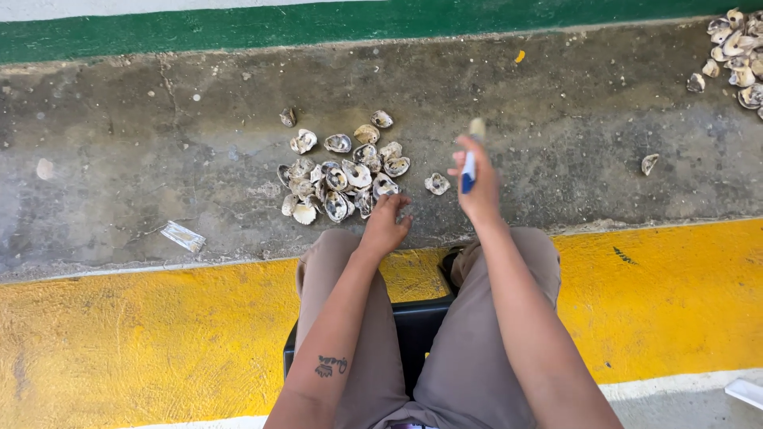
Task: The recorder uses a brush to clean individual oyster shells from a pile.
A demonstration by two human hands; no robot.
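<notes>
the pile of opened shells (342,179) lies on the grey concrete floor (159,159) just ahead of the person's knees, most of the halves turned hollow side up and packed close, with a few strays at the rim and one single shell (436,183) just to the right of the heap. the left hand (385,226) reaches to the near edge of the pile, its fingers bent down and touching or about to close on a shell; whether it already grips one cannot be told. the right hand (479,184) is raised beside it, fingers wrapped round a blue-handled tool (470,168) with a pale tip pointing up. judging by the look of the heap, much of the work seems done, though how many shells remain unworked is not visible. farther out, a lone shell (649,164) sits to the right, a second heap of shells (735,56) lies at the far right corner, a small wrapper (183,236) lies left, and a yellow painted band (119,334) runs under the dark stool (417,330).
</notes>
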